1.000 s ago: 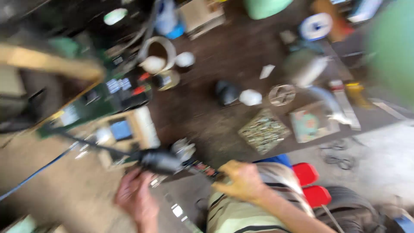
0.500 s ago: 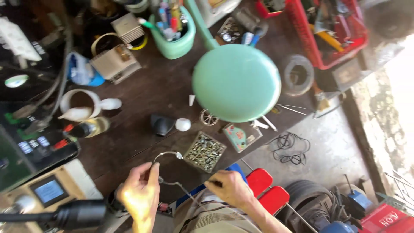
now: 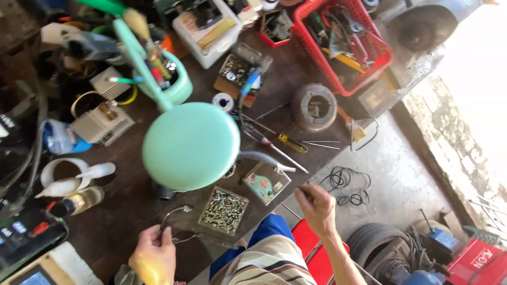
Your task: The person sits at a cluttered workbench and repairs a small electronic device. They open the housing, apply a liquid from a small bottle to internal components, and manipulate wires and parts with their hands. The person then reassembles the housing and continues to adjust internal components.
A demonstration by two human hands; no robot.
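Two hands share one thin wire: the left hand (image 3: 153, 257) pinches its looped end (image 3: 177, 212) above the table (image 3: 132, 206), beside the screw tray (image 3: 224, 210). The right hand (image 3: 317, 205) is closed on something thin, probably the other end; tension should stay even to avoid kinks.

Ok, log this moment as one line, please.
left hand: holds bent wire | right hand: pinches thin wire end | nearby: tray of screws, mint round lamp head | surface: cluttered workbench

The lamp shade (image 3: 191, 145) is mint green. Behind it stands a mint cup (image 3: 177, 84); to its far right, a red basket (image 3: 346, 45). Below it lie silvery screws (image 3: 224, 210), blue shorts (image 3: 269, 232) and a beige-striped shirt (image 3: 266, 266).
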